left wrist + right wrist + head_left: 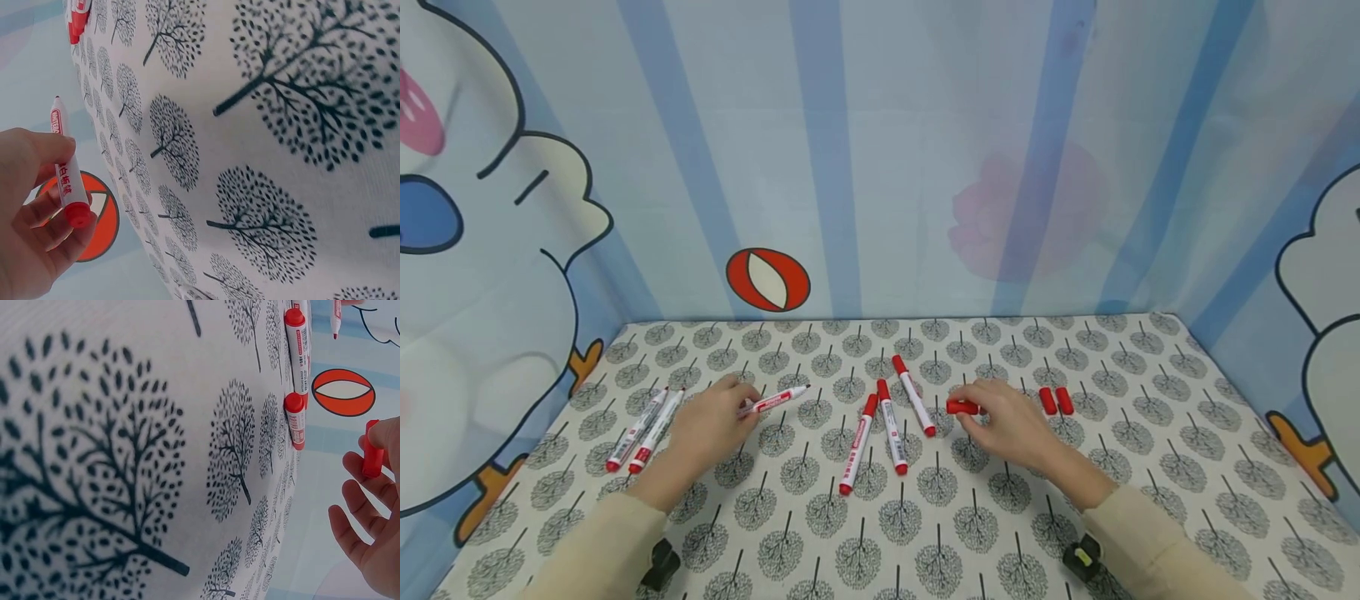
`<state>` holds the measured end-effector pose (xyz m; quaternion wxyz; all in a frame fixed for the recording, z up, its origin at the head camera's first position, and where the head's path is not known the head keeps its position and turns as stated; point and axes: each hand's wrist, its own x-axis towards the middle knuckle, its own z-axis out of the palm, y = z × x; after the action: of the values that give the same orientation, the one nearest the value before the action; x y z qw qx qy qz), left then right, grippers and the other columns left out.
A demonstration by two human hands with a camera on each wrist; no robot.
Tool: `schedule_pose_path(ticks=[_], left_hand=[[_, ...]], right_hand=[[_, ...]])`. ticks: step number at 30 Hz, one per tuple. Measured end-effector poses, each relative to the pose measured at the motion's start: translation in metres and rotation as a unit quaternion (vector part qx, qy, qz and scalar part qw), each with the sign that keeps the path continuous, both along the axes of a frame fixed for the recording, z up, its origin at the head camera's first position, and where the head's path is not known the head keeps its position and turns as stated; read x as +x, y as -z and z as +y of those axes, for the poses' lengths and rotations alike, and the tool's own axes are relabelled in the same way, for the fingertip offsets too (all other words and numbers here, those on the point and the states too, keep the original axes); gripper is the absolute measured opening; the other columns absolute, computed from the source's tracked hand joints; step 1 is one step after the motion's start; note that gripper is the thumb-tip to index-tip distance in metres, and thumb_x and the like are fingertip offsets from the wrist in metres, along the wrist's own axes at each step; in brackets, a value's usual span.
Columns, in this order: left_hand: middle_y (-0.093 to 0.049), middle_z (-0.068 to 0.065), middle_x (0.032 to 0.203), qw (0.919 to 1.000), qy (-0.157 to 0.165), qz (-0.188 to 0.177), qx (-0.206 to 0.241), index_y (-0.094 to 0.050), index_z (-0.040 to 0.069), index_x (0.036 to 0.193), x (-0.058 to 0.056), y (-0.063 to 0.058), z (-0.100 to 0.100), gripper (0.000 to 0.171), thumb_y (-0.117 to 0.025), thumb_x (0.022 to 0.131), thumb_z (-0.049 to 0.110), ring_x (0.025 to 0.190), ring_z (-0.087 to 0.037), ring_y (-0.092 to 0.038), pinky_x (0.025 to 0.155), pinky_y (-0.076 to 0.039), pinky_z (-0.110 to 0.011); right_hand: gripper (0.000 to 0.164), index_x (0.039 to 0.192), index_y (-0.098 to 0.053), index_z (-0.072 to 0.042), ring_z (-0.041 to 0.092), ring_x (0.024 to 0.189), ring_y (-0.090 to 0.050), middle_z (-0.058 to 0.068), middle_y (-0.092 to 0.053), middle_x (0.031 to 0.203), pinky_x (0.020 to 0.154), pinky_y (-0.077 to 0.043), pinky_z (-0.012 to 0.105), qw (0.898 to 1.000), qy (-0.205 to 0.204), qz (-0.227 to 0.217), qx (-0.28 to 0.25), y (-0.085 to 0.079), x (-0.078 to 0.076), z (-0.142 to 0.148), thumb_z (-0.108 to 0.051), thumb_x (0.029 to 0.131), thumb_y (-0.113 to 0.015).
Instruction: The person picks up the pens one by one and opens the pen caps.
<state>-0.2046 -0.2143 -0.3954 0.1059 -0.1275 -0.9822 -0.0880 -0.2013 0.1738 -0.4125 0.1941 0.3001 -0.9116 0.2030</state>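
Note:
My left hand point(715, 418) pinches an uncapped whiteboard marker point(781, 398) above the cloth. In the left wrist view, the marker point(70, 181) has its bare dark tip pointing away and its red end near the fingers. To the right, my right hand point(1006, 421) holds a red marker cap point(962, 407) between thumb and fingers. The right wrist view shows the cap point(373, 453) on its own, apart from any marker. Between the hands lie three capped markers point(892, 427). Left of my left hand are two uncapped markers point(657, 433) side by side.
Two loose red caps point(1056, 401) lie just beyond my right hand. A white cloth point(940, 533) printed with trees covers the table. Behind it hangs a blue striped backdrop point(910, 167) with cartoon figures and a red ball.

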Motion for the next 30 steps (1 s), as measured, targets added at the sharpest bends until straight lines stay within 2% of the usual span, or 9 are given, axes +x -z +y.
schedule_pose_path(ticks=[6,11,17,25,30], left_hand=[[-0.057,-0.004,0.088,1.0000,0.000,-0.004,0.008,-0.067,0.012,0.096,0.002,-0.002,-0.007,0.020,-0.069,0.078,0.020,0.062,-0.013,-0.053,0.044,-0.039,-0.025],[-0.057,-0.004,0.086,0.9996,-0.021,-0.015,0.008,-0.066,0.012,0.097,-0.001,-0.004,-0.013,0.021,-0.070,0.078,0.022,0.062,-0.014,-0.052,0.042,-0.038,-0.026],[-0.058,-0.005,0.085,0.9984,-0.043,-0.035,0.009,-0.066,0.011,0.102,-0.005,-0.011,-0.019,0.024,-0.066,0.081,0.022,0.066,-0.017,-0.053,0.046,-0.040,-0.028],[-0.063,-0.007,0.079,0.9951,-0.067,-0.066,0.031,-0.065,0.003,0.102,-0.006,-0.017,-0.026,0.025,-0.063,0.084,0.020,0.049,-0.013,-0.048,0.039,-0.037,-0.027],[-0.064,-0.006,0.074,0.9916,-0.083,-0.090,0.043,-0.066,0.001,0.099,-0.006,-0.018,-0.032,0.023,-0.062,0.084,0.018,0.048,-0.014,-0.048,0.039,-0.038,-0.027]], right_hand=[[0.025,0.101,-0.067,-0.018,0.009,0.076,-0.056,-0.006,-0.065,0.088,0.059,-0.044,0.019,1.000,0.001,0.000,0.000,0.000,0.001,0.000,-0.014,0.077,-0.069],[0.026,0.102,-0.067,-0.017,0.010,0.078,-0.058,-0.004,-0.067,0.092,0.059,-0.045,0.018,1.000,0.000,-0.004,0.001,0.001,0.001,0.000,-0.014,0.077,-0.069],[0.026,0.102,-0.067,-0.017,0.012,0.081,-0.059,-0.003,-0.067,0.096,0.059,-0.045,0.019,1.000,0.001,-0.007,0.004,0.001,0.001,0.001,-0.014,0.077,-0.069],[0.024,0.102,-0.067,-0.020,0.010,0.080,-0.059,-0.005,-0.066,0.094,0.061,-0.046,0.021,1.000,0.008,-0.009,0.012,0.001,0.000,0.001,-0.016,0.078,-0.068],[0.025,0.103,-0.067,-0.020,0.010,0.082,-0.059,-0.005,-0.067,0.095,0.063,-0.046,0.021,1.000,0.011,-0.018,0.017,0.001,0.000,0.000,-0.017,0.079,-0.068]])
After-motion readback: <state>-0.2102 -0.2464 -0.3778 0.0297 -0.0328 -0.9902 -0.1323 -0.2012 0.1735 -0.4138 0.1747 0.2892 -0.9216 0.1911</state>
